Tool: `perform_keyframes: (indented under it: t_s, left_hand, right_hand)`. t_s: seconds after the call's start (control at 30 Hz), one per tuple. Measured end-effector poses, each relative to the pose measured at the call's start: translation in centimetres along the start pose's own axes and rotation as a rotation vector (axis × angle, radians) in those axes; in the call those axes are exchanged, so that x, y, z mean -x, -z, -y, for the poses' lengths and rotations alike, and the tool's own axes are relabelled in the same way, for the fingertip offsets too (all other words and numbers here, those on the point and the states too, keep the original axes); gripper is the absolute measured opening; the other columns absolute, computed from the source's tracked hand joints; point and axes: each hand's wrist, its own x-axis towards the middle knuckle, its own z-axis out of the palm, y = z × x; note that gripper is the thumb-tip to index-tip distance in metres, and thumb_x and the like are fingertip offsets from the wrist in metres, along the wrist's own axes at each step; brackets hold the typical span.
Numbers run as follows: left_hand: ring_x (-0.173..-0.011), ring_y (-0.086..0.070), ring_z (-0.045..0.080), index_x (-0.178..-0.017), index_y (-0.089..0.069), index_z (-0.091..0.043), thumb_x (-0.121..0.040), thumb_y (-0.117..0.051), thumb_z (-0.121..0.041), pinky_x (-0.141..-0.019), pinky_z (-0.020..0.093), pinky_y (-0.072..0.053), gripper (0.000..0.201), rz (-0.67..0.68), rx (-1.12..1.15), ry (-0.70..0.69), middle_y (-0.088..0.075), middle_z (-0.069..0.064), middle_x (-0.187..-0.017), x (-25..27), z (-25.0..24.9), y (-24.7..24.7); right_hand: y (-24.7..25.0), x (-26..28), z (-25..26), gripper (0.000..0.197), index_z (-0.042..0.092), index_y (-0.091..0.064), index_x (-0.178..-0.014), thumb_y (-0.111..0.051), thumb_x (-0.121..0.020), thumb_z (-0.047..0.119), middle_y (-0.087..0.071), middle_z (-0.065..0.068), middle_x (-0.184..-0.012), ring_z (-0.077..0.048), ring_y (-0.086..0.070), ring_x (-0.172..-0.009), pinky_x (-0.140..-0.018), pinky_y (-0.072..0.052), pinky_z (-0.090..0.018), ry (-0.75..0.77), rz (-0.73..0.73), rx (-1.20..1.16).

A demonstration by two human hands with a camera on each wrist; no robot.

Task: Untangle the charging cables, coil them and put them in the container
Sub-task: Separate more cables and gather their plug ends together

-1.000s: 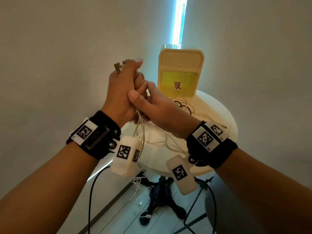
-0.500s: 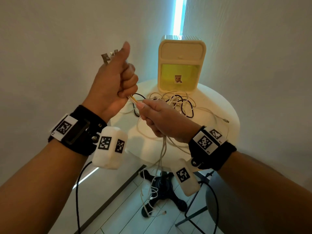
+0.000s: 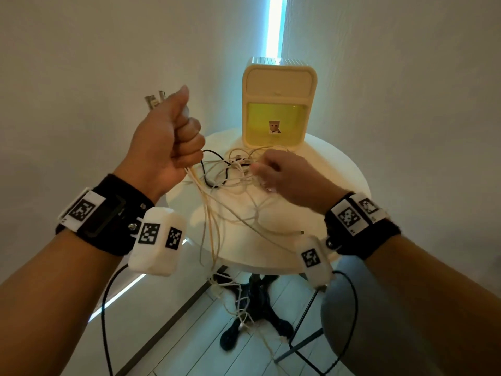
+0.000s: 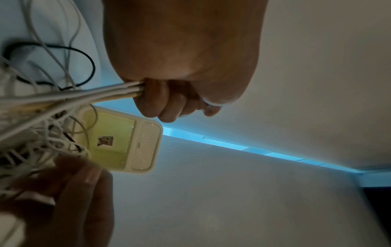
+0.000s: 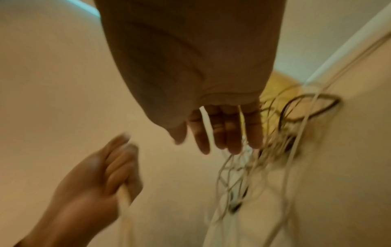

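Observation:
My left hand (image 3: pixel 176 137) is raised left of the table and grips a bundle of white cables (image 3: pixel 208 213) in a fist (image 4: pixel 173 97), with their metal plugs (image 3: pixel 155 100) sticking out on top. The strands run down from the fist over the table's front edge to the floor. My right hand (image 3: pixel 279 172) is low over the tangle of white cables and a black cable (image 3: pixel 210 179) on the round white table (image 3: pixel 341 169). Its fingers (image 5: pixel 228 133) are straight and spread, with strands between them. The cream container (image 3: pixel 279 85) with a yellow window stands at the table's back.
Two walls meet in a corner just behind the table. Below are the table's black pedestal foot (image 3: pixel 260 310), cable ends lying on the floor (image 3: pixel 241 313), and a grey stool with thin black legs (image 3: pixel 336 308) at the right.
My right hand let go of the strands it pinched under the left fist and moved forward into the tangle on the table. The left hand stayed raised with its bundle.

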Motion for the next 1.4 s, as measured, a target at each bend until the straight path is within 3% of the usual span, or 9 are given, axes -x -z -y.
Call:
perform_keyframes:
  t_s: [0.1, 0.33, 0.53, 0.63, 0.8, 1.0, 1.13, 1.3, 1.4]
  left_hand:
    - [-0.040, -0.010, 0.008, -0.068, -0.013, -0.027, -0.110, -0.048, -0.046, -0.034, 0.016, -0.012, 0.058, -0.020, -0.021, 0.008, -0.012, -0.007, -0.052, 0.0, 0.9, 0.5]
    - [-0.042, -0.010, 0.009, -0.066, -0.015, -0.026, -0.109, -0.050, -0.044, -0.036, 0.017, -0.011, 0.058, -0.050, -0.059, 0.023, -0.011, -0.005, -0.054, 0.0, 1.7, 1.1]
    - [-0.046, -0.007, 0.012, -0.066, -0.017, -0.026, -0.108, -0.052, -0.043, -0.038, 0.020, -0.010, 0.057, -0.065, -0.103, 0.005, -0.011, -0.004, -0.056, 0.4, 2.1, 0.4]
    - [-0.048, -0.006, 0.013, -0.067, -0.017, -0.025, -0.109, -0.052, -0.042, -0.039, 0.020, -0.009, 0.057, -0.095, -0.115, 0.005, -0.012, -0.005, -0.054, 0.7, 1.9, 0.3]
    - [-0.047, -0.007, 0.013, -0.069, -0.017, -0.026, -0.109, -0.052, -0.044, -0.038, 0.020, -0.011, 0.056, -0.102, -0.139, 0.007, -0.013, -0.005, -0.055, 0.5, 1.9, 0.2]
    - [-0.047, -0.013, 0.012, -0.068, -0.023, -0.024, -0.107, -0.053, -0.052, -0.042, 0.021, -0.012, 0.056, -0.123, -0.242, -0.015, -0.015, -0.003, -0.060, 0.6, 2.3, -0.4]
    - [-0.047, -0.016, 0.012, -0.081, -0.070, -0.011, -0.107, -0.050, -0.056, -0.042, 0.022, -0.015, 0.056, -0.084, -0.368, 0.029, -0.020, -0.003, -0.060, 0.9, 2.4, -0.7]
    - [-0.052, -0.015, 0.014, -0.102, -0.081, -0.005, -0.101, -0.048, -0.068, -0.043, 0.024, -0.015, 0.071, 0.054, -0.446, 0.124, -0.018, -0.002, -0.063, 1.3, 2.1, -1.5]
    - [-0.048, -0.015, 0.012, -0.082, -0.076, -0.016, -0.100, -0.056, -0.063, -0.041, 0.023, -0.016, 0.054, 0.024, -0.346, 0.096, -0.020, -0.005, -0.059, 0.9, 1.4, -1.9]
  right_hand:
    - [2.7, -0.7, -4.3, 0.014, 0.017, -0.068, -0.105, -0.065, -0.101, 0.031, -0.065, -0.007, -0.107, -0.023, -0.060, -0.090, -0.070, -0.042, -0.032, -0.204, -0.090, 0.174]
    - [3.4, -2.3, -11.1, 0.054, 0.024, -0.055, -0.150, -0.068, -0.098, 0.027, -0.051, -0.018, -0.148, -0.037, -0.058, -0.130, -0.103, -0.046, -0.038, -0.363, 0.066, 0.427]
    - [3.2, -3.6, -12.3, 0.002, 0.022, -0.072, -0.093, -0.072, -0.095, 0.023, -0.072, -0.007, -0.106, -0.027, -0.068, -0.097, -0.082, -0.052, -0.036, -0.350, -0.114, 0.320]
    - [4.4, -3.9, -11.6, 0.009, 0.016, -0.078, -0.091, -0.076, -0.094, 0.024, -0.076, -0.008, -0.091, -0.026, -0.072, -0.073, -0.072, -0.063, -0.043, -0.323, -0.234, 0.191]
    - [7.6, -3.2, -8.1, 0.017, 0.010, -0.077, -0.088, -0.076, -0.091, 0.026, -0.071, -0.003, -0.070, -0.018, -0.063, -0.039, -0.043, -0.056, -0.033, -0.230, -0.445, -0.005]
    - [8.8, -1.7, -2.6, 0.021, 0.002, -0.075, -0.093, -0.072, -0.097, 0.022, -0.063, -0.011, -0.058, -0.029, -0.048, -0.035, -0.039, -0.048, -0.034, -0.061, -0.387, -0.361]
    - [8.3, -0.1, 2.6, 0.022, -0.001, -0.074, -0.104, -0.068, -0.102, 0.019, -0.060, -0.015, -0.059, -0.028, -0.047, -0.032, -0.034, -0.045, -0.032, 0.127, -0.415, -0.507]
    - [6.4, 0.8, 7.0, 0.020, 0.010, -0.077, -0.110, -0.063, -0.106, 0.023, -0.066, -0.014, -0.062, -0.037, -0.059, -0.041, -0.038, -0.053, -0.044, 0.332, -0.341, -0.420]
    - [5.0, 1.0, 6.9, 0.020, 0.014, -0.078, -0.111, -0.063, -0.106, 0.026, -0.069, -0.008, -0.064, -0.032, -0.064, -0.046, -0.043, -0.057, -0.042, 0.372, -0.158, -0.251]
